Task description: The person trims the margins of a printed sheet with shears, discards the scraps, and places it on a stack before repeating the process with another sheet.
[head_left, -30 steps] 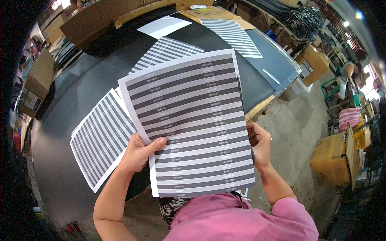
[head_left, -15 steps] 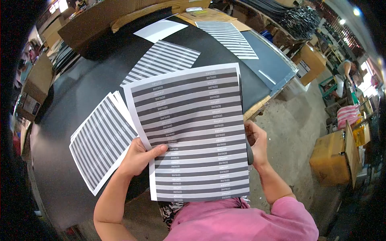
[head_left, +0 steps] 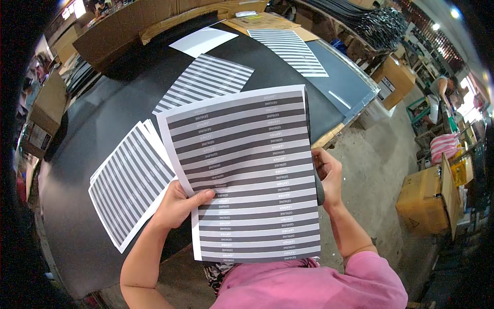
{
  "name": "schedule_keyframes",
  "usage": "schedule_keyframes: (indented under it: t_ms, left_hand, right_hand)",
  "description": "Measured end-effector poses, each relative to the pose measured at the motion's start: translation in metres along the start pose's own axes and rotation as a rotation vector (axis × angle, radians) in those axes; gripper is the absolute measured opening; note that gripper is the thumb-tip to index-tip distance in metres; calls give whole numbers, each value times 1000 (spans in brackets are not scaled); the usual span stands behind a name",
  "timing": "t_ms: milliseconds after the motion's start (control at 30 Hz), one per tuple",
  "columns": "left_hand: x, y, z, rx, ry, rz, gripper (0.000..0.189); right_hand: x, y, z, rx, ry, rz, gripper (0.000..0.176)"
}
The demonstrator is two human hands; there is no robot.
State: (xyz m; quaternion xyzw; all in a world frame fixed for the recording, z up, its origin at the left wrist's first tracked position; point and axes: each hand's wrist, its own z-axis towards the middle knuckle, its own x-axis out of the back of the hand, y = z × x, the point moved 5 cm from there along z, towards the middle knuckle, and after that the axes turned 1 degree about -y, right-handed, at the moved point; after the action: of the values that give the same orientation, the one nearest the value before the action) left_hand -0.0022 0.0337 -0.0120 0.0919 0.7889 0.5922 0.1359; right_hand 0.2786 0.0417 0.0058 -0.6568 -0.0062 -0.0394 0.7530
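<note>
A printed sheet [head_left: 247, 170] with dark and white stripes, lettered "GENUINE" and "LEATHER", is held up in front of me. My left hand [head_left: 180, 203] grips its left edge, thumb on the printed face and fingers hidden behind. At the right edge, my right hand [head_left: 328, 175] has its fingers curled round the dark handle [head_left: 320, 190] of what look like scissors, mostly hidden behind the sheet. To the left lies a stack of similar striped sheets [head_left: 131, 185]. Beyond the held sheet rests another striped sheet [head_left: 211, 80].
The black tabletop [head_left: 77, 216] carries a blank white sheet [head_left: 203, 41], a further striped sheet [head_left: 288, 51] and a brown envelope [head_left: 262, 21]. A cardboard box [head_left: 427, 201] stands on the floor at right. Another person [head_left: 440, 92] is at the far right.
The held sheet sits slightly lower in view, and its upper part has tilted a little. Both hands keep their hold; my right hand's fingers have shifted slightly upward.
</note>
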Motion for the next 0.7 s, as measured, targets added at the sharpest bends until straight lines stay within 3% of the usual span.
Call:
schedule_keyframes:
  t_ms: [700]
  left_hand:
    - [0,1,0,1,12,26,35]
  right_hand:
    - [0,4,-2,42,33,-53,29]
